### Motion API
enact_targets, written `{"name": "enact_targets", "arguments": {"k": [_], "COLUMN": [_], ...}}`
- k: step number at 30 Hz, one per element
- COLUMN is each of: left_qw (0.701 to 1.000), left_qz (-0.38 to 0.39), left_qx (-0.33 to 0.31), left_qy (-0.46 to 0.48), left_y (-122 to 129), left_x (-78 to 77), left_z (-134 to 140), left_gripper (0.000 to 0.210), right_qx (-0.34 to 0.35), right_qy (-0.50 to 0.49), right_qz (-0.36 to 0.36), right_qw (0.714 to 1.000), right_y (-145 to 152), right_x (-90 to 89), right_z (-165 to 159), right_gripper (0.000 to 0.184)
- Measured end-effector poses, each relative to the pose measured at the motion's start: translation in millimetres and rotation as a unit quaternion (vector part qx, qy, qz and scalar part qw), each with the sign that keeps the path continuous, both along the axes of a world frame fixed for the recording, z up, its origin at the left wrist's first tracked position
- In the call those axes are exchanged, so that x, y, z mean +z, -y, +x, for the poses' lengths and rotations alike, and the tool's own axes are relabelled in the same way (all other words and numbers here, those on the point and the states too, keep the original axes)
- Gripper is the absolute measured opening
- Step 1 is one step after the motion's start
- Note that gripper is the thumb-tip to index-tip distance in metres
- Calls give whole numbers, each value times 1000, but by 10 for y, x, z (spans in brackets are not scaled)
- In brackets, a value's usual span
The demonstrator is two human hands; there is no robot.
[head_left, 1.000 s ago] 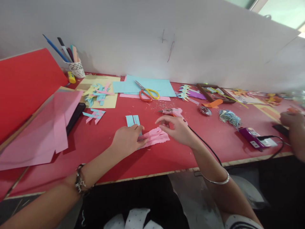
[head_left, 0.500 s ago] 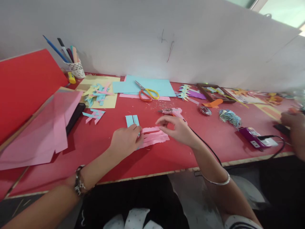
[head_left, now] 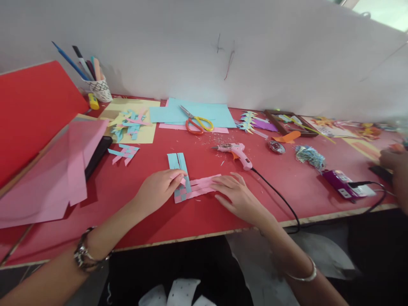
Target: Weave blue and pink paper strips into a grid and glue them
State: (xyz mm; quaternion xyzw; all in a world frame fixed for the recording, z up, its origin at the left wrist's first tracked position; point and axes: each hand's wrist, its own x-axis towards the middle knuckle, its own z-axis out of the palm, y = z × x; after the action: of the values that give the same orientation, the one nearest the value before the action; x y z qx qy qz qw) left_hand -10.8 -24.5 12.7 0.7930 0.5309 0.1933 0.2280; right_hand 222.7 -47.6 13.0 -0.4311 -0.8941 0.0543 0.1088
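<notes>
Pink paper strips (head_left: 201,187) and light blue paper strips (head_left: 178,160) cross in a small checkered weave (head_left: 180,195) near the table's front. My left hand (head_left: 159,187) pinches one pink strip (head_left: 178,175), its end folded back over the blue strips. Across the weave, my right hand (head_left: 237,197) is open, its spread fingertips resting on the right ends of the pink strips. Just behind it lies a pink glue gun (head_left: 234,152), its nozzle pointing left.
Scissors (head_left: 196,123) lie on blue sheets (head_left: 216,112) at the back. Paper scraps (head_left: 130,123) sit on a cream sheet. Large pink sheets (head_left: 47,178) cover the left. At right stand a purple power strip (head_left: 341,182) and another person's hand (head_left: 395,165).
My left hand has drawn back left, folding a pink strip over and uncovering the weave. My right hand has come down from its raised pinch onto the strips' right ends, fingers spread.
</notes>
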Motion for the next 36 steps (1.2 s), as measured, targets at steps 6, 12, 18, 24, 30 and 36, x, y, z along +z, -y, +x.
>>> {"name": "enact_targets", "arguments": {"k": [6, 12, 18, 24, 30, 36], "left_qw": [1000, 997, 997, 997, 995, 994], "left_qz": [-10, 16, 34, 41, 12, 26], "left_qx": [-10, -47, -60, -53, -34, -47], "left_qy": [18, 61, 36, 50, 92, 96], "left_y": [0, -16, 26, 7, -23, 4], "left_x": [-19, -44, -68, -102, -113, -124], "left_z": [-35, -118, -175, -185, -184, -192], "left_gripper": [46, 44, 41, 45, 40, 42], "right_qx": [-46, -60, -158, -428, -353, -337], "right_qy": [30, 19, -73, 28, 16, 8], "right_qz": [11, 30, 99, 57, 17, 41], "right_qw": [998, 998, 980, 902, 935, 940], "right_y": [90, 119, -85, -533, -700, -726], "right_x": [-55, -110, 95, 134, 17, -34], "right_z": [31, -4, 234, 626, 605, 443], "right_gripper": [32, 31, 27, 30, 28, 20]}}
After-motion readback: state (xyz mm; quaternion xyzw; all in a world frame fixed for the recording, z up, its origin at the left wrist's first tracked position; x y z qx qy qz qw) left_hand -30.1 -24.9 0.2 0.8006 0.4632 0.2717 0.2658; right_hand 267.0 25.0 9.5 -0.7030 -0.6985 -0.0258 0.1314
